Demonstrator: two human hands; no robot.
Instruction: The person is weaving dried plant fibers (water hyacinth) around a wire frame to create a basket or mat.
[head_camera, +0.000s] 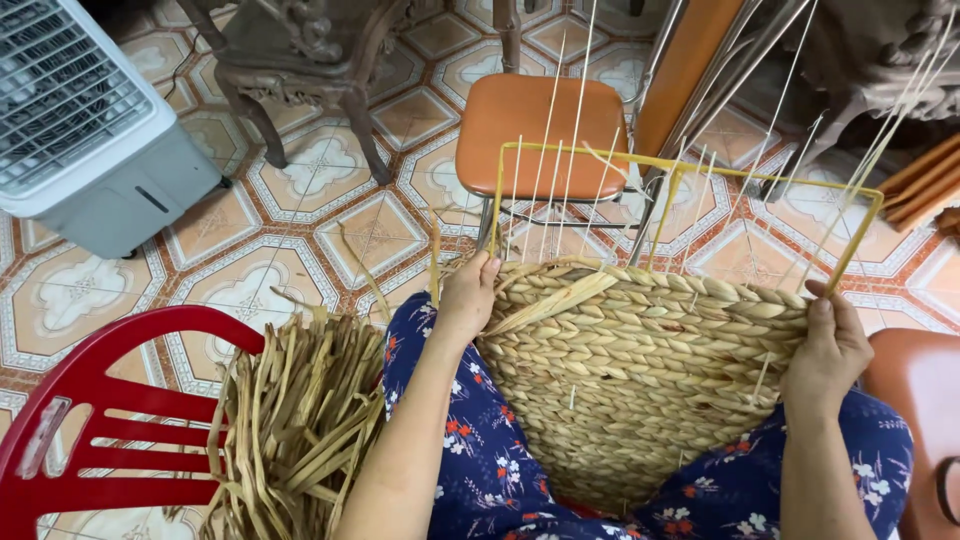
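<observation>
While the half-woven basket rests tilted on the lap, both hands are clamped on it:
Basket: a half-woven basket (640, 370) of pale braided straw, lying across the person's knees on a dark blue floral dress (490, 470), open top facing away.
Frame: a yellow wire frame (690, 165) stands up above the woven part, thin pale upright stakes (560, 130) rising through and past it.
Left hand: the left hand (467, 297) grips the basket's left edge at the top woven row, fingers curled over the rim, thumb side toward us.
Right hand: the right hand (832, 352) grips the right edge where the frame's corner rod comes down, fingers wrapped round the far side, thumb up along the rod.
Loose strand: a flat straw strand (555, 300) lies slanting across the top rows, just beside the left hand.
Material: a bundle of dried straw strips (295, 420) lies draped over a red plastic chair (110, 400) to the left, near the left forearm.
Beyond: an orange stool (540, 120) stands on the patterned tile floor (260, 220) behind the frame; a white fan heater (85, 120) sits far left.
</observation>
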